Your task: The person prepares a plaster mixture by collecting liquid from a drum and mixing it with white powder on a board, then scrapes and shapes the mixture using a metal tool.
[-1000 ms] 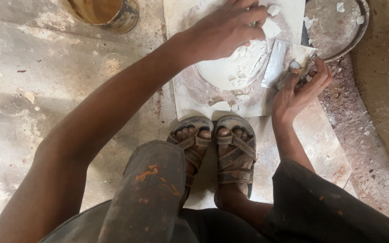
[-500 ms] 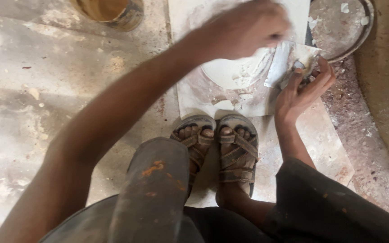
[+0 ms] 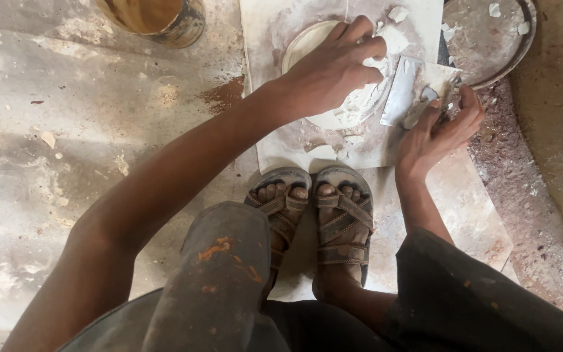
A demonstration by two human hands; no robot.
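My left hand (image 3: 337, 68) reaches across and grips a lump of white putty (image 3: 360, 104) on a round whitish disc (image 3: 301, 45), fingers curled into the paste. My right hand (image 3: 434, 127) holds a flat metal scraper (image 3: 412, 91) smeared with white paste, its blade angled toward the putty. Both lie over a pale square tile (image 3: 275, 26) on the floor, just beyond my two sandalled feet (image 3: 314, 212).
A round metal pan (image 3: 496, 42) with white crumbs sits at the top right. A rusty tin with brown liquid (image 3: 158, 16) stands at the top left. The concrete floor (image 3: 66, 130) is dusty and stained. My knees fill the bottom of the view.
My left hand swept up off the putty half a second ago and has come back down onto it. The right hand stays with the scraper beside the putty.
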